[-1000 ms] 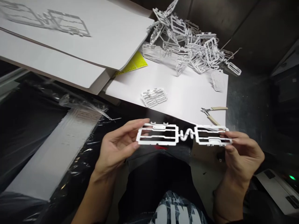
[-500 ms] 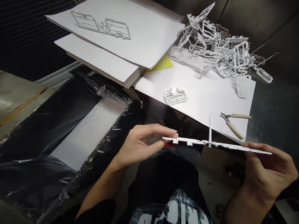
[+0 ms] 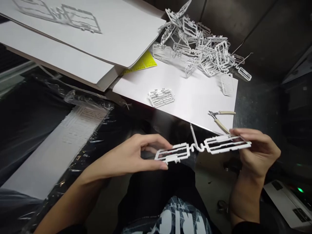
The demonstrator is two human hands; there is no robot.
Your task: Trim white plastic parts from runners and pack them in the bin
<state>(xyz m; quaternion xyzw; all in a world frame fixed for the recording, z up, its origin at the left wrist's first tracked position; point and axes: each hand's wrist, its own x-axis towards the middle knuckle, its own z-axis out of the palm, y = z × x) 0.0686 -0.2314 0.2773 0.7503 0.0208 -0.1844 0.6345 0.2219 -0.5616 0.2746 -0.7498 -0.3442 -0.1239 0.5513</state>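
A white plastic moulding (image 3: 200,148) spans the space between my hands in front of the table edge. It has two slotted rectangular frames joined by a wavy runner, with a thin sprue pin sticking up from the middle. My left hand (image 3: 133,152) grips the left frame, thumb below and fingers above. The right frame's outer end is pinched in my right hand (image 3: 259,149). On the white sheet beyond lies a small stack of loose frames (image 3: 161,98). Side cutters (image 3: 221,125) with beige handles rest open nearby, just behind my right hand.
A tangled heap of similar white mouldings (image 3: 200,48) covers the back of the sheet (image 3: 190,100). Stacked paper (image 3: 122,32) at left carries another moulding (image 3: 81,21), beside a yellow card (image 3: 143,62). Clear plastic wraps a frame-filled box (image 3: 51,152) at lower left.
The moulding has tilted from edge-on to showing its open frames. My right hand has come left with it. The view has shifted, so table items appear further left.
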